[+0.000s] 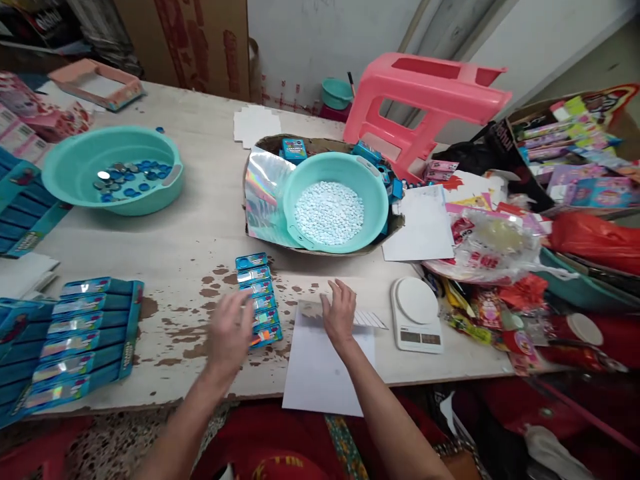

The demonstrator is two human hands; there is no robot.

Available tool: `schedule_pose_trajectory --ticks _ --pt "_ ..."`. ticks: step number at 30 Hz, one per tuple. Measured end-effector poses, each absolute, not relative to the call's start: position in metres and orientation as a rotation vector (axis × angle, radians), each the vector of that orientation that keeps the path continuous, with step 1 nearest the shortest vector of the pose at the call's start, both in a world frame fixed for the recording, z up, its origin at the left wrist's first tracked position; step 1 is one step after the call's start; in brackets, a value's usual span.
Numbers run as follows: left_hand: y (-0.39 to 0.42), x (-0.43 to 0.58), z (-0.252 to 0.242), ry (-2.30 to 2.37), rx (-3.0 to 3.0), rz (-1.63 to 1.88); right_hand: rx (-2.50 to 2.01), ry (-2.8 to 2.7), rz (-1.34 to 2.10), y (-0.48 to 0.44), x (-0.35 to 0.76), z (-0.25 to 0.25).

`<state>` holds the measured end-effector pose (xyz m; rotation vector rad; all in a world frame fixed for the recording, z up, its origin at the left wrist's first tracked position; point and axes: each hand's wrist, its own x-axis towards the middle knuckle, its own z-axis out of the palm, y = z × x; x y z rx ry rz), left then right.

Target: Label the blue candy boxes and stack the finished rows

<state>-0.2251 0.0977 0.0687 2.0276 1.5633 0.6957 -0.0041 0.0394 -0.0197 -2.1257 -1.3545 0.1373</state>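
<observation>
Two hands at work over a table (200,233), a row of blue packs (262,302) between them.
The left hand (230,328), blurred, is at the left side of the packs, which run near to far at the table's near middle; whether its fingers pinch or touch one cannot be told. The right hand (341,315), thumb and fingers spread apart, is over a striped card (369,319) at the far end of a white sheet (327,373). A scale (417,313) lies to the right; beyond, a tub (374,193) holds white tablets (330,212).
</observation>
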Motion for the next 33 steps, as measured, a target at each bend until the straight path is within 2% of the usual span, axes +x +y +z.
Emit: schedule_pose_trajectory --ticks 2,4,8,11,22,25,29,33 --pt "0.075 -0.182 0.065 1.271 2.094 0.580 -2.232 -1.421 0.114 0.004 0.012 -0.049" --pt "0.061 -0.139 0.047 1.139 2.180 0.312 -2.254 -1.500 0.149 -0.021 0.017 -0.076" --pt "0.066 -0.089 -0.003 1.305 2.284 -0.104 -2.262 -1.513 0.151 -0.034 0.016 -0.101" --pt "0.079 -0.082 -0.021 1.343 2.337 -0.143 -2.270 -1.537 0.141 -0.030 0.017 -0.098" --pt "0.085 -0.081 -0.033 1.418 2.040 -0.196 -2.167 -1.700 0.226 -0.030 0.005 -0.086" --pt "0.084 -0.079 -0.037 1.430 2.012 -0.201 -2.048 -1.647 0.211 -0.035 0.011 -0.066" --pt "0.085 -0.075 -0.038 1.432 2.055 -0.147 -1.926 -1.457 0.266 -0.033 0.027 -0.008" --pt "0.085 -0.078 -0.012 1.380 1.953 0.323 -1.915 -1.156 0.413 -0.023 0.038 0.057"
